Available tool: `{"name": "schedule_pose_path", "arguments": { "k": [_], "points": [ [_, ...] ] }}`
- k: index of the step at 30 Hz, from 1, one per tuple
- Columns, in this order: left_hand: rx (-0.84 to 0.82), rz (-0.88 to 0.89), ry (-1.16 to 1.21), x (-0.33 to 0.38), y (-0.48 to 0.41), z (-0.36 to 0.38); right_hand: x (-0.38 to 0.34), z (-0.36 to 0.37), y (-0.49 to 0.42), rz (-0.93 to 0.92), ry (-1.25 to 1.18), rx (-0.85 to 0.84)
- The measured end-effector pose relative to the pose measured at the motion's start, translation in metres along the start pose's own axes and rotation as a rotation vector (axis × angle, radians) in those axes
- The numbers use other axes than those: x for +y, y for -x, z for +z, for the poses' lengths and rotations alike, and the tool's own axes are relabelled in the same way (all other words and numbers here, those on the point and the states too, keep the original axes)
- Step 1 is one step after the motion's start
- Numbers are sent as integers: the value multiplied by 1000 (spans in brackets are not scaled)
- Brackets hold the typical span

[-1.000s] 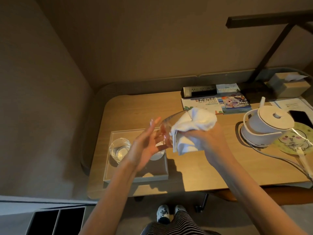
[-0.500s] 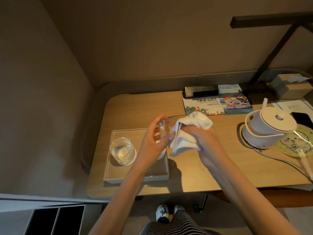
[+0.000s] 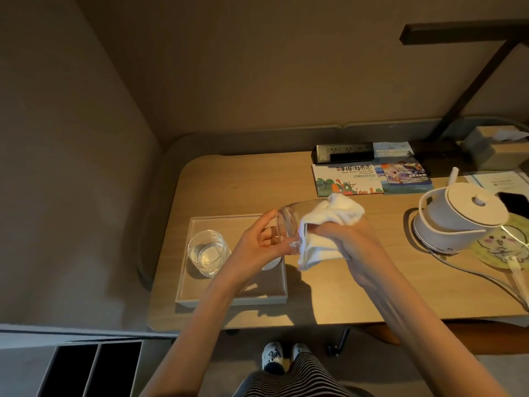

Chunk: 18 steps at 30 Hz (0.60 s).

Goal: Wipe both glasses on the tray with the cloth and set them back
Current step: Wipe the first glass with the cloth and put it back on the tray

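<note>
White cloth (image 3: 340, 212), bunched in the gripping right hand (image 3: 343, 239), presses into the tumbler (image 3: 287, 224). The left hand (image 3: 257, 247) clasps its base and holds it sideways above the tray's (image 3: 234, 299) right edge, mouth rightward. The second glass (image 3: 207, 252) stands near the tray's left edge.

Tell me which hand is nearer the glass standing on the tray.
Left. The left hand hovers just right of that glass, above the tray, gripping the second glass; the right hand is farther right, beyond the tray's edge, holding the cloth.
</note>
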<state>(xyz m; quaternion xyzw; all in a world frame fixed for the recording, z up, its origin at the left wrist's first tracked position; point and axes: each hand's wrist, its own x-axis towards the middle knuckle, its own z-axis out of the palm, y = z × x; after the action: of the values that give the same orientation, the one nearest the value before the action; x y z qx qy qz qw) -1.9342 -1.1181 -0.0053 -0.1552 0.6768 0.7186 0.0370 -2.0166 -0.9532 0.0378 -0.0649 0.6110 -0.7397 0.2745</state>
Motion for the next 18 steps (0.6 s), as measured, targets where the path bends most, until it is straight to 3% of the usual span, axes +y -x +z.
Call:
{"name": "schedule_pose_path", "arguments": {
  "k": [7,13,16,18],
  "points": [
    [117,183,-122,-12,8,0,4,5,-26,143,-103,210],
    [218,37,94,-36,7,1,29,-2,-43,94,-278,580],
    [222,-80,417,-59,15,1,51,-27,-59,60,-43,809],
    [170,-147,670,-72,20,0,71,-43,-65,91,235,793]
  ]
}}
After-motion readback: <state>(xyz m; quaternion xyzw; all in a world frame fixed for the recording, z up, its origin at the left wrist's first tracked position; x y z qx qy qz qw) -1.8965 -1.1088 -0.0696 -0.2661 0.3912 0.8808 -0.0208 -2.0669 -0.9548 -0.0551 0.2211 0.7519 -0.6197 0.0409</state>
